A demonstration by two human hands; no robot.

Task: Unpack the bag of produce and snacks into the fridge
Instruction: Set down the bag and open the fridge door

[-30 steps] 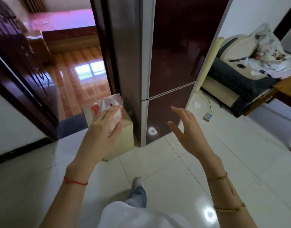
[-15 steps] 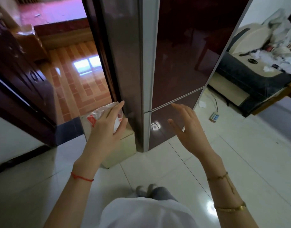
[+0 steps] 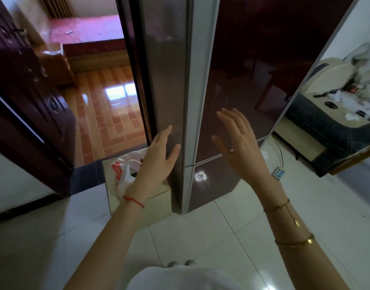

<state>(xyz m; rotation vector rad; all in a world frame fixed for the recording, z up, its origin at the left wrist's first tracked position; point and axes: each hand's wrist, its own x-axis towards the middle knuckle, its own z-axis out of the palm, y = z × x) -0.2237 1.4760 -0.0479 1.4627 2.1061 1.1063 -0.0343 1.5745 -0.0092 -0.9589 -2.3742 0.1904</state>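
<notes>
Both hands, left (image 3: 159,162) and right (image 3: 240,143), spread empty before the fridge (image 3: 253,80); bag (image 3: 125,170) lies behind the left.

One fridge (image 3: 238,84), one bag (image 3: 125,170) (plastic), one box (image 3: 156,200), two hands.

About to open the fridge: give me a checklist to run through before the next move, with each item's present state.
1. Left hand free of the bag: ok, fingers straight, holding nothing.
2. Right hand free: ok, open.
3. Plastic bag set down within reach: ok, it sits on the box beside the fridge.
4. Fridge doors open: not ok, both shut.
5. Hand on the door edge: cannot tell whether either touches.
6. Room inside the fridge: cannot tell.
</notes>
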